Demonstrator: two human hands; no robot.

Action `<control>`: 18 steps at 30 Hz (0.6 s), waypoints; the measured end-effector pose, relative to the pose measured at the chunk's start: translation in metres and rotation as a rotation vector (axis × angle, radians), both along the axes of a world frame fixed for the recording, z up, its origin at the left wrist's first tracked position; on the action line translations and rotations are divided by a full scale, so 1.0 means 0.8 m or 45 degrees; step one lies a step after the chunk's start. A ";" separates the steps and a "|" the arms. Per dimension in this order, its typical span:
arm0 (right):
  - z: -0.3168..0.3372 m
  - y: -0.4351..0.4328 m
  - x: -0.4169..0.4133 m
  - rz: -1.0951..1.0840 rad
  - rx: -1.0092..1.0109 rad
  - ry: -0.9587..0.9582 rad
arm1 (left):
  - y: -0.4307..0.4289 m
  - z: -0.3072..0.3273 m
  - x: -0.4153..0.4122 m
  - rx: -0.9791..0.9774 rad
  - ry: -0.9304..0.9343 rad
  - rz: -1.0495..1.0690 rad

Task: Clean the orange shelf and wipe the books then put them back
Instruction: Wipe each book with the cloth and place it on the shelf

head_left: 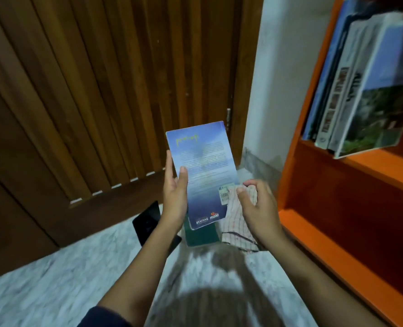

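My left hand point(175, 197) grips a blue paperback book point(204, 171) by its left edge, back cover facing me, thumb lying on the cover. My right hand point(258, 206) holds a checked cloth point(237, 223) bunched against the book's lower right corner, near the barcode sticker. The cloth hangs down below that hand. The orange shelf point(351, 175) stands at the right. Several books point(360, 90) lean on its upper board.
A dark green book point(201, 236) and a black flat object point(148, 220) lie on the marble floor point(77, 279) below my hands. A slatted wooden door point(101, 90) fills the left, and a white wall strip point(271, 79) separates it from the shelf.
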State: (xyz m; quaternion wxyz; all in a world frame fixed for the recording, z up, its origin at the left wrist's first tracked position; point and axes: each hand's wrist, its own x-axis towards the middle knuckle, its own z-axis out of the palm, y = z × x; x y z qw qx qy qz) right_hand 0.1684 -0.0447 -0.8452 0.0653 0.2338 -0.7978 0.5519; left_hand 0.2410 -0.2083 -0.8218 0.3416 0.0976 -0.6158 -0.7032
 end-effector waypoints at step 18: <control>0.193 0.035 -0.008 -0.597 -0.098 0.387 | 0.128 0.113 0.054 0.141 0.166 -0.444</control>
